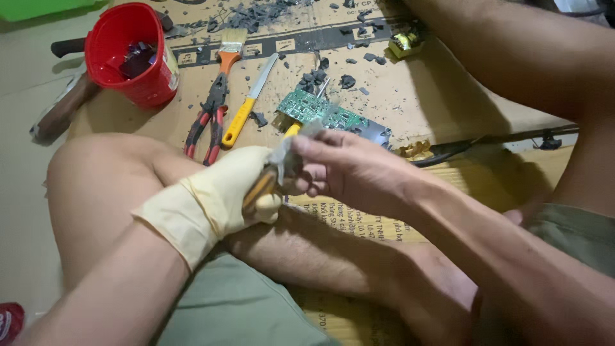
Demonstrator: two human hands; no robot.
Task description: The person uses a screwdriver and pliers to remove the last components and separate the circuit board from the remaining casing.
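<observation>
1. Currently the left hand (227, 192), in a pale yellow glove, is clamped around a yellow-handled tool (269, 176). Only part of the handle shows, and a yellow tip pokes out just above the fist.
2. Right hand (346, 170), bare, is closed in a pinch on a small grey scrap (285, 154) that sits right against the tool's upper end. Both hands meet at that spot, touching or nearly so; blur hides the exact contact.
3. Key relation: the tool's long axis runs from lower left, inside the gloved fist, up and to the right toward the right fingers. The scrap lies at the upper end, between the two hands, above the bent leg. Both hands are on it; the right fingertips are nearer to the scrap itself.
4. Just beyond the hands, farther from the person, a green circuit board (320, 112) lies flat, its long axis running left-high to right-low.
5. Surface: flattened cardboard (423, 96) on the floor, strewn with dark grey fragments (256, 13).
6. Left of the board lie a yellow-handled blade (246, 106), red-and-black pliers (208, 122) and an orange-handled brush (229, 48), all roughly parallel.
7. Far left: a red plastic cup (131, 54), tipped, with dark pieces inside. A black cable (487, 141) runs along the right side.
</observation>
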